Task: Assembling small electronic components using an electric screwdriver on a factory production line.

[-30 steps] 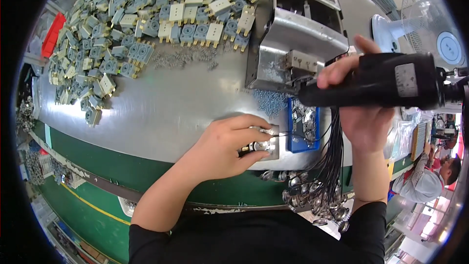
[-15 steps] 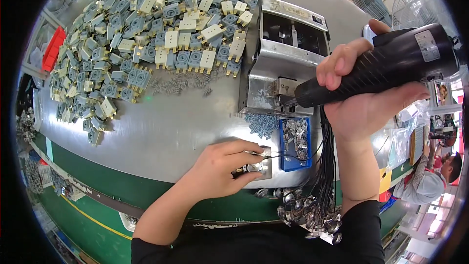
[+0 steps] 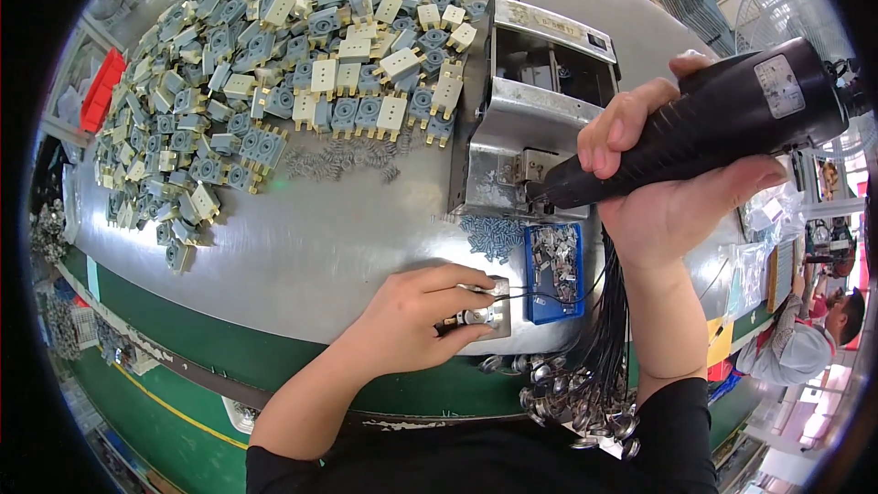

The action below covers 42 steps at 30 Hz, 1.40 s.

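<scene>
My right hand [image 3: 660,206] is wrapped round a black electric screwdriver [image 3: 700,133], which lies slanted across the palm. Its tip end is at the front outlet of a metal screw feeder [image 3: 540,108]; whether a screw sits on the bit cannot be made out. Low in the middle, my left hand [image 3: 412,311] curls its fingers over a small silvery part [image 3: 474,316] on a metal fixture block [image 3: 499,322]. A thin black wire [image 3: 519,294] runs from there to the right. The fingers hide most of the part.
A large heap of grey and cream switch-like parts [image 3: 320,46] covers the left back, with loose springs [image 3: 343,160] before it. Small screws [image 3: 494,236] lie beside a blue tray [image 3: 555,309] of metal pieces. Wired round metal parts [image 3: 585,398] hang at the table edge. Another person [image 3: 800,343] sits far right.
My right hand has moved the screwdriver slightly left and down, bringing its tip closer to the feeder's outlet. My left hand stays on the fixture.
</scene>
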Available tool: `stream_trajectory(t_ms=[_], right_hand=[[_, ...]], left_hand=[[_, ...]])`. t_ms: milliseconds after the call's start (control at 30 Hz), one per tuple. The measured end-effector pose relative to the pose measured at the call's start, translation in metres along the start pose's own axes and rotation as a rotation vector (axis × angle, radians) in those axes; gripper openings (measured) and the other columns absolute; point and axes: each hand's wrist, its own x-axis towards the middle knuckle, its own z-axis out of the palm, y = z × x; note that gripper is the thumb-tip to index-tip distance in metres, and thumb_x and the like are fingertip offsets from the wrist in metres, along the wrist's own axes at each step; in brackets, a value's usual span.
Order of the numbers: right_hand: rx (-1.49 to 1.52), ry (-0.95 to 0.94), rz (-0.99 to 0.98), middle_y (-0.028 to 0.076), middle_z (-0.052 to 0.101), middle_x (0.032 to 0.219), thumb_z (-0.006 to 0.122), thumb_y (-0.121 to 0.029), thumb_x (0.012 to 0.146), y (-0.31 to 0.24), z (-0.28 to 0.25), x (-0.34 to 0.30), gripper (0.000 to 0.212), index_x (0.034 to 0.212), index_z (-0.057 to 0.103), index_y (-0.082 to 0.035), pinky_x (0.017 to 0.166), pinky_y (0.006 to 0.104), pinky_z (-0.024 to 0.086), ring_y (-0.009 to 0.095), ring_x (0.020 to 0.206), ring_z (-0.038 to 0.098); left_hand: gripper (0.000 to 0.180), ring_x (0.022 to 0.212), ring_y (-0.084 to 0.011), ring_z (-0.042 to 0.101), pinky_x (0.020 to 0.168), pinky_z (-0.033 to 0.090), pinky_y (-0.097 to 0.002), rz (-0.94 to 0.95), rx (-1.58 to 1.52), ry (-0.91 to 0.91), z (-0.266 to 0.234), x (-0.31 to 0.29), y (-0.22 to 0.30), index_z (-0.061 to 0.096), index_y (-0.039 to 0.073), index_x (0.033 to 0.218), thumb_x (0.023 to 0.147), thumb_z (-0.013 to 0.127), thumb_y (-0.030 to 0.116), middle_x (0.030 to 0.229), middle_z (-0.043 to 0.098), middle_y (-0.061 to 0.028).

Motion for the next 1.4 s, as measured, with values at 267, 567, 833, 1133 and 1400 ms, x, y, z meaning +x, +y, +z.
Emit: stream_trajectory(t_ms=[267,567,833,1133,1400], right_hand=[[-0.115,-0.129,0.068,0.009,0.056,0.075,0.041,-0.103,0.074,0.005,0.002,-0.013,0.121,0.146,0.037,-0.005,0.057,0.0365,0.048,0.020,0.056,0.054],[0.199,-0.136,-0.122,0.007,0.055,0.076,0.042,-0.102,0.076,-0.004,-0.012,-0.006,0.123,0.151,0.037,-0.004,0.056,0.0358,0.046,0.019,0.058,0.053],[0.102,0.007,-0.036,0.008,0.056,0.076,0.042,-0.101,0.076,-0.001,-0.007,-0.005,0.121,0.147,0.040,-0.004,0.057,0.0364,0.046,0.020,0.058,0.053],[0.018,0.006,-0.020,0.008,0.057,0.076,0.043,-0.102,0.074,0.001,-0.004,-0.005,0.119,0.144,0.044,-0.006,0.058,0.0370,0.046,0.021,0.058,0.054],[0.027,-0.050,-0.018,0.008,0.058,0.077,0.041,-0.104,0.072,0.002,-0.002,-0.010,0.118,0.139,0.046,-0.007,0.058,0.0367,0.048,0.020,0.058,0.055]], left_hand=[[0.029,0.102,-0.0293,0.076,0.086,0.062,-0.0388,0.016,0.013,0.010,0.001,0.000,-0.001,0.077,0.002,0.102,0.076,0.089,0.007,0.116,0.075,-0.0102],[0.030,0.102,-0.0295,0.075,0.086,0.062,-0.0394,0.019,-0.004,0.018,0.003,-0.002,-0.003,0.077,0.003,0.103,0.076,0.089,0.007,0.116,0.076,-0.0097],[0.031,0.104,-0.0296,0.075,0.087,0.062,-0.0394,0.013,-0.001,0.013,0.002,-0.002,-0.004,0.077,0.003,0.103,0.074,0.089,0.007,0.118,0.075,-0.0102],[0.031,0.103,-0.0299,0.075,0.087,0.061,-0.0395,0.022,-0.004,0.014,0.001,-0.001,-0.003,0.077,0.003,0.103,0.075,0.089,0.007,0.118,0.075,-0.0103],[0.031,0.103,-0.0301,0.075,0.086,0.061,-0.0394,0.014,-0.007,0.011,0.002,-0.002,-0.001,0.077,0.003,0.103,0.075,0.089,0.007,0.118,0.075,-0.0104]])
